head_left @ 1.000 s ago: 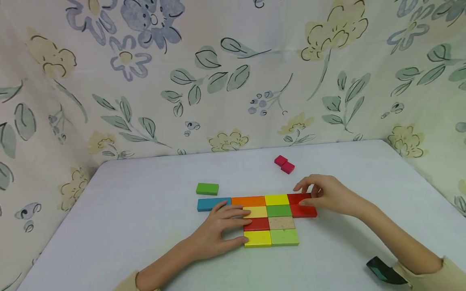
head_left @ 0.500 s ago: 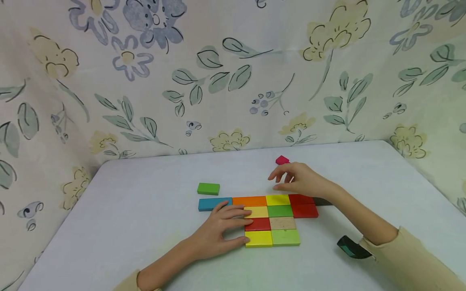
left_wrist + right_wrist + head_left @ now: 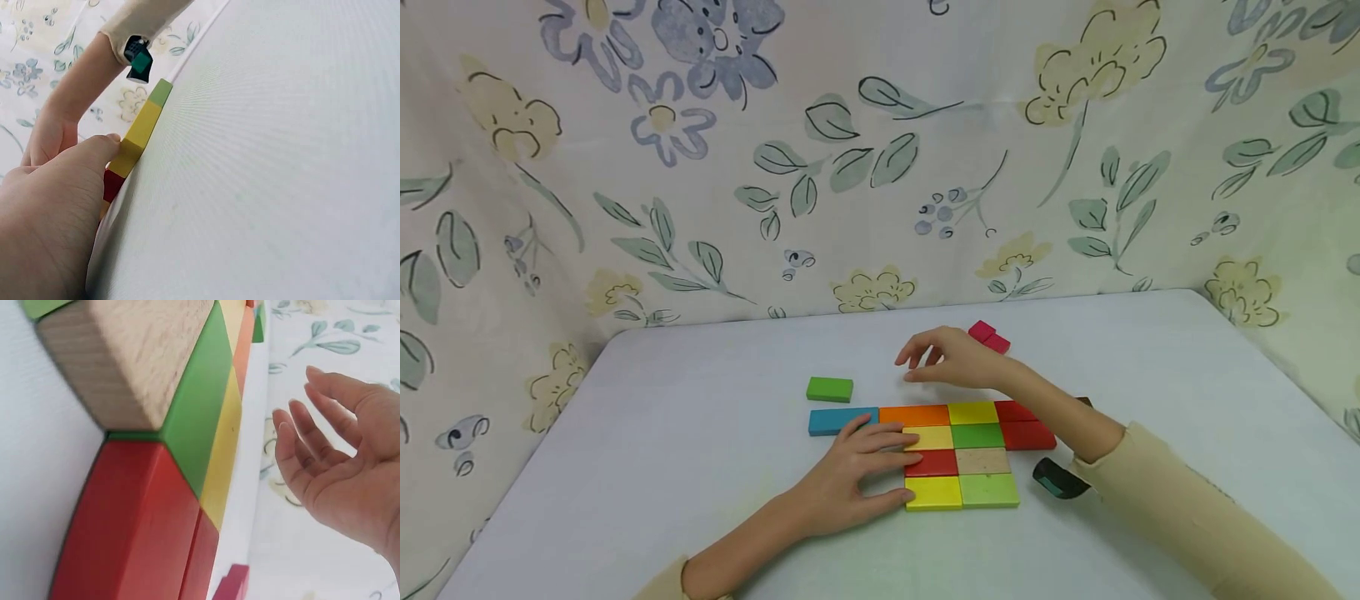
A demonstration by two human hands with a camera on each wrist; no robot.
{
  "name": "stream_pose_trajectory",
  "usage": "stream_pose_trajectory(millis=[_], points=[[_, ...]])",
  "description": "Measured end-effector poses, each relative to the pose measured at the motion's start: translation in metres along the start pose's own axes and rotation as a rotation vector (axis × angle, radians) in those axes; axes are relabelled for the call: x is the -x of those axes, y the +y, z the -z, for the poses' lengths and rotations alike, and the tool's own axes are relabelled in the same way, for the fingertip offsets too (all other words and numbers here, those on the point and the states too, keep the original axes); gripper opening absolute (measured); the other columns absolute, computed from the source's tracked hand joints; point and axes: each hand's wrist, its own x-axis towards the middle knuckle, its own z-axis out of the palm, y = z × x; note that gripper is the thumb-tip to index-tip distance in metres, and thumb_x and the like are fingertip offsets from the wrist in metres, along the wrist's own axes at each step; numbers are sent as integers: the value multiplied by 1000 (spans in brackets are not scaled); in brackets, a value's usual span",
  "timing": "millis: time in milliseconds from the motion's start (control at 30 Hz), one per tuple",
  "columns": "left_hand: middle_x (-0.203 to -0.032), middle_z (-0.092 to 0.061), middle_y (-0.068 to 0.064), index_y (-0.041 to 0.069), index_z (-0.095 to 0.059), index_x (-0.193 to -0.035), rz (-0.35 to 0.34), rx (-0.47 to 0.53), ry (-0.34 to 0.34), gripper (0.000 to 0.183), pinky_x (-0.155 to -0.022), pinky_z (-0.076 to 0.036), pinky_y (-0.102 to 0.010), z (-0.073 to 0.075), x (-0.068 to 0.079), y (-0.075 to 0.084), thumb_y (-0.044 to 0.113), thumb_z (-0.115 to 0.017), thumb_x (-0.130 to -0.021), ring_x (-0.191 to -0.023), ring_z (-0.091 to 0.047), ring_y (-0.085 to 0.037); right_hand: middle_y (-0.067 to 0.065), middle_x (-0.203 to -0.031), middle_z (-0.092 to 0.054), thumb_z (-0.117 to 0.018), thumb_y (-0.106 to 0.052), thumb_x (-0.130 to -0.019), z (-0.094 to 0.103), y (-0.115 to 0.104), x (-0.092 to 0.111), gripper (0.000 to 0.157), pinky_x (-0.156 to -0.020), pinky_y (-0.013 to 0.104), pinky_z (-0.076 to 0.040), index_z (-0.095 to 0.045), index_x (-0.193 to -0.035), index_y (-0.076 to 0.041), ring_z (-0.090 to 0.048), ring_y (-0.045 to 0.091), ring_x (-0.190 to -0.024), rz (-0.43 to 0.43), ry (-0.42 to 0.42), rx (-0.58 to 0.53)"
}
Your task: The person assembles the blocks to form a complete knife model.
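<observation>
Flat coloured wooden blocks lie edge to edge in rows on the table. My left hand (image 3: 853, 479) rests against their left side, fingertips touching the pale yellow, red and yellow (image 3: 933, 493) blocks; its thumb meets the yellow block (image 3: 145, 128) in the left wrist view. My right hand (image 3: 951, 357) is in the air beyond the top row, fingers loosely bent, holding nothing; the right wrist view shows the same empty hand (image 3: 350, 456). The top row has a blue block (image 3: 831, 422), an orange block (image 3: 913, 415), yellow and red. A green block (image 3: 830, 389) lies apart, left of that hand.
Two small pink-red blocks (image 3: 997, 342) sit farther back, behind my right wrist. A dark piece (image 3: 1084, 402) shows partly past the right forearm. A black wrist camera (image 3: 1058, 478) hangs under the right sleeve. Floral cloth (image 3: 865, 167) stands behind the white table (image 3: 700, 400).
My right hand has left the red blocks at the right end and moved left and back across the top row, empty. My left hand has stayed in place.
</observation>
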Motion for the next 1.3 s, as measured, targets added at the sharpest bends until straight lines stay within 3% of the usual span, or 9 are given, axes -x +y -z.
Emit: stream_pose_trajectory(millis=[633,1067,1300], points=[[-148,-64,4,18,-74,-135,-4,9,-7,40,-122,-28,-65,0,0,-1,34,-76,-99,-144,-52,-21,11,-114,-72,-69,-14,-102,-37,-6,-54,28,-75,23,-58,-72,-126,-1,-64,16,-80,-65,-153,-176],[-148,-64,5,17,-75,-134,36,44,-27,41,-127,-22,-62,1,0,0,31,-79,-96,-145,-51,-17,1,-93,-68,-83,-18,-92,-49,-14,-74,29,-76,19,-48,-78,-117,-6,-56,12,-89,-79,-168,-94],[-148,-64,5,17,-74,-135,36,54,-28,41,-127,-21,-63,1,0,0,31,-78,-97,-145,-51,-17,0,-94,-70,-85,-19,-91,-50,-14,-75,27,-79,20,-47,-79,-115,-7,-57,12,-91,-108,-148,-55]])
